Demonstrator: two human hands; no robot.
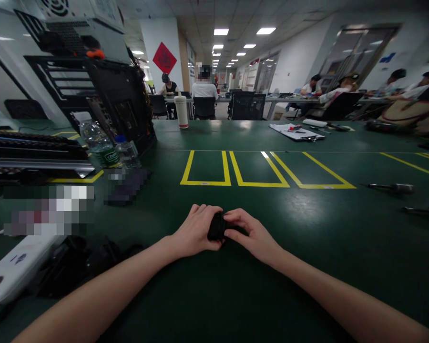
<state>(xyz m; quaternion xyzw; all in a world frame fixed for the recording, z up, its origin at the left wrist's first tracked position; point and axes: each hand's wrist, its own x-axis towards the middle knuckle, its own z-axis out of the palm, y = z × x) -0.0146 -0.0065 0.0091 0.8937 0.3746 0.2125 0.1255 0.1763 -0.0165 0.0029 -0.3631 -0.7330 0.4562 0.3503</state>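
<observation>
Both my hands meet at the middle of the green table (307, 247), closed round a small black object (217, 226). My left hand (196, 231) wraps it from the left, fingers curled over the top. My right hand (252, 234) pinches its right side with thumb and fingers. The object is mostly hidden by my fingers and I cannot make out what it is. Both forearms rest low over the table.
Yellow taped boxes (236, 171) lie beyond my hands. An open computer case (93, 81), water bottles (100, 143) and keyboards (32, 152) stand at left, a white power strip (14, 267) near left. Screwdrivers (393, 187) lie at right, a clipboard (296, 132) and white tumbler (181, 110) farther back. Seated people work behind.
</observation>
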